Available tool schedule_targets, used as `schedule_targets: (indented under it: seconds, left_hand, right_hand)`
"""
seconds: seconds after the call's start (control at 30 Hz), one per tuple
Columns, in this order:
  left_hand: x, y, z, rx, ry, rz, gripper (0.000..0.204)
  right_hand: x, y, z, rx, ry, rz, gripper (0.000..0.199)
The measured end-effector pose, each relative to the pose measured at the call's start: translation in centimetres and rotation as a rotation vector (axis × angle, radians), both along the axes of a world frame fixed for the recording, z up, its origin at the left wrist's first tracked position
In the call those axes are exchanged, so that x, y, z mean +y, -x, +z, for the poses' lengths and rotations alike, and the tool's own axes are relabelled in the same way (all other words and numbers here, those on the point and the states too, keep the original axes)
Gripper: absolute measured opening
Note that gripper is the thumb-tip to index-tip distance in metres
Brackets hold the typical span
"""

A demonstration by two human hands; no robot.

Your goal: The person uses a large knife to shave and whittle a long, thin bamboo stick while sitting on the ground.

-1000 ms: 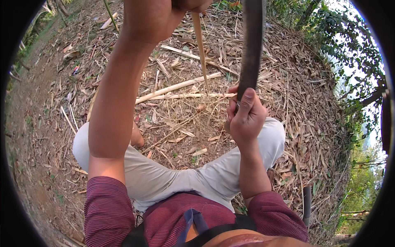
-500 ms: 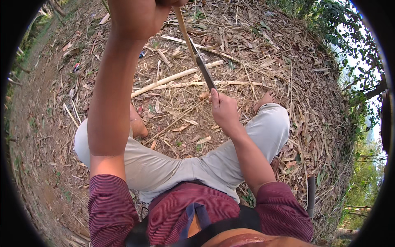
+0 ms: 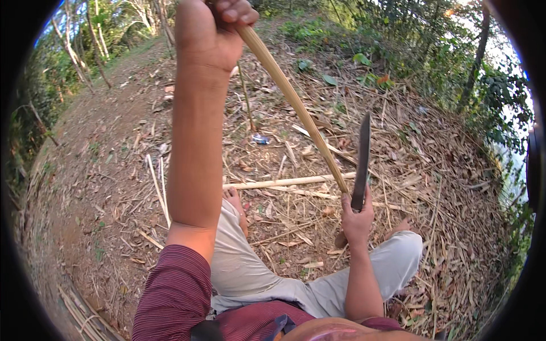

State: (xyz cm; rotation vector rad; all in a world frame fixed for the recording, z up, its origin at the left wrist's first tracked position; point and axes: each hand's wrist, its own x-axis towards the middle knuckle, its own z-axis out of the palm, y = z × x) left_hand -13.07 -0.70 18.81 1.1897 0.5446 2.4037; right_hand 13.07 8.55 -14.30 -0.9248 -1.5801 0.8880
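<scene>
Person seated cross-legged on bare ground (image 3: 108,187) littered with dry leaves and split cane. Left hand (image 3: 207,31) raised high near the top of the view, fist clenched around the upper end of a long pale bamboo strip (image 3: 296,105). The strip slants down and to the right from that fist, its lower end reaching the right hand (image 3: 357,219). Right hand sits low, above the right knee, fingers wrapped tight on the handle of a long dark knife (image 3: 362,159); blade points upward, roughly vertical, tip well above the hand. Blade and strip meet just above the right hand, the strip's lower end lying against the left side of the blade near the handle; whether the edge bites into the strip cannot be told. Behind them, a thicker pale bamboo pole (image 3: 287,182) lies crosswise on the ground, just beyond the bare left foot (image 3: 234,200). Light grey trousers (image 3: 250,267), maroon striped sleeve (image 3: 173,292) on the left arm. A small bluish scrap (image 3: 260,138) lies farther out among the litter. More cut canes lie at the lower left edge of the ground (image 3: 85,315). Trees and green brush ring the far edge.
</scene>
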Motion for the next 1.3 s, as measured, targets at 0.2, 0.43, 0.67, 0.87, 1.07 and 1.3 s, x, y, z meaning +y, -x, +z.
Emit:
schedule_targets:
  seconds: [0.2, 0.43, 0.67, 0.87, 1.07, 1.3]
  left_hand:
    - [0.5, 3.7, -1.8, 0.097, 0.009, -0.235, 0.04]
    - [2.6, 6.3, -3.1, 0.008, 0.262, 0.063, 0.035]
    - [2.0, 5.6, -5.7, 1.154, 0.13, 1.76, 0.048]
    - [3.8, 0.7, -11.4, 2.229, 0.156, 1.231, 0.032]
    - [-0.6, 1.6, -11.4, 2.339, 1.034, 0.751, 0.026]
    - [5.6, 8.2, -17.1, 1.667, 0.952, 1.227, 0.036]
  right_hand:
    - [-0.2, 0.3, -0.9, 0.099, 0.5, 0.268, 0.02]
    - [0.1, 0.7, -3.7, 0.158, 0.603, 0.356, 0.017]
    - [3.6, 0.7, -3.5, 0.036, 0.302, 0.091, 0.022]
    - [4.2, -0.8, -3.1, -0.032, 0.207, -0.034, 0.023]
    - [3.1, -0.6, -0.7, 0.02, 0.175, 0.012, 0.024]
    - [4.3, -0.7, -0.3, -0.097, 0.133, -0.147, 0.03]
